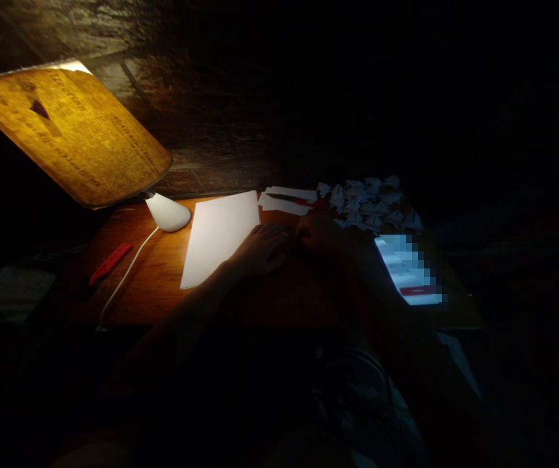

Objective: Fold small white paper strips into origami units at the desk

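My left hand (262,248) lies low over the wooden table, just right of a stack of white paper (225,234), its fingers stretched out to the right. Close beside its fingertips is my right hand (317,233), in deep shadow with its fingers curled closed. Whatever may be between those fingers is too dark to make out. Beyond the hands lie white paper strips (286,203) with a red-and-black tool (303,203) across them, its kind unclear. Several small folded paper pieces (367,205) are heaped behind my right hand.
A lamp with a glowing yellow shade (75,133) and white base (168,213) stands at the left of the table (147,286). Its white cord (128,276) runs to the front edge. A red-handled object (110,262) lies left. A lit phone (403,270) rests right.
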{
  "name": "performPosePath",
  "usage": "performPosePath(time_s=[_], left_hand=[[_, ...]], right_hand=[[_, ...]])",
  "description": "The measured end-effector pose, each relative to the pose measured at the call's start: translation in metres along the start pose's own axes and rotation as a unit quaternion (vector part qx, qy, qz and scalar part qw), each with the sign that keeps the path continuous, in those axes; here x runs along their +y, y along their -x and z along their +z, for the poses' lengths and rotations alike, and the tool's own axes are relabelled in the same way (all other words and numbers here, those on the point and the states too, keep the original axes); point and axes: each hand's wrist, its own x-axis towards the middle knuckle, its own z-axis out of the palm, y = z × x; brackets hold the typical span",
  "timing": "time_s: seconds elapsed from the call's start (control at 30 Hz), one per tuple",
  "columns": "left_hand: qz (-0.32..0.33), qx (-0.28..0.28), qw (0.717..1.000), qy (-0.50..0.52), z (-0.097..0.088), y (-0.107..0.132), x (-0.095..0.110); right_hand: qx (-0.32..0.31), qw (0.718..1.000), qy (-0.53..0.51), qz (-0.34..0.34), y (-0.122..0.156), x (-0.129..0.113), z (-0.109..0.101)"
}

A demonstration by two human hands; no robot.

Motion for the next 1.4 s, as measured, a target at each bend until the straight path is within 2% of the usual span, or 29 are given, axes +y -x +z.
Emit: performPosePath(time_s=[0.2, 0.37, 0.63, 0.87, 1.13, 1.3, 1.4], left_hand=[[-0.007, -0.005, 1.0, -0.013, -0.003, -0.001, 0.002], [-0.008, -0.012, 1.0, -0.013, -0.005, -0.002, 0.005], [-0.01, -0.016, 1.0, -0.017, -0.003, -0.001, 0.005], [-0.002, -0.014, 1.0, -0.014, -0.001, 0.0, 0.004], [-0.024, -0.024, 0.999, -0.01, -0.007, -0.002, 0.008], [-0.019, -0.025, 0.999, -0.017, -0.005, -0.003, 0.006], [-0.02, -0.024, 0.999, -0.019, -0.002, -0.002, 0.004]], right_hand=[[-0.025, 1.0, 0.004, 0.006, 0.0, -0.002, -0.004], [-0.039, 0.999, 0.009, -0.018, 0.003, -0.003, -0.003], [-0.055, 0.998, 0.016, -0.004, 0.005, -0.006, 0.004], [-0.097, 0.994, 0.054, 0.021, 0.011, -0.009, -0.003], [-0.041, 0.995, 0.063, 0.062, 0.011, -0.03, -0.01], [-0.025, 0.994, 0.06, 0.086, 0.009, -0.029, -0.007], [0.001, 0.991, 0.046, 0.126, 0.01, -0.028, -0.004]])
